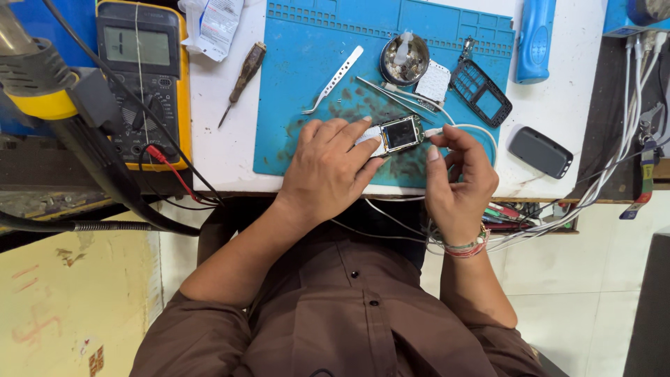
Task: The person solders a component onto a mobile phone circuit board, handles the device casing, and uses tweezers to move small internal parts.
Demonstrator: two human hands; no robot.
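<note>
While my left hand [328, 171] pins the stripped phone board [396, 134] to the blue mat [307, 63], fingers closed over it, my right hand [457, 181] pinches the white cable plug [434, 131] at its edge. Black frame [481, 94], keypad [434, 80] and back cover [541, 152] lie apart, so I judge reassembly is not begun.

Blue mat, yellow meter on a white bench

A stained blue work mat [314, 63] lies at 12 o'clock; the yellow-cased grey multimeter [139, 77] sits at 10, a black phone frame [481, 94] at 1.
</note>
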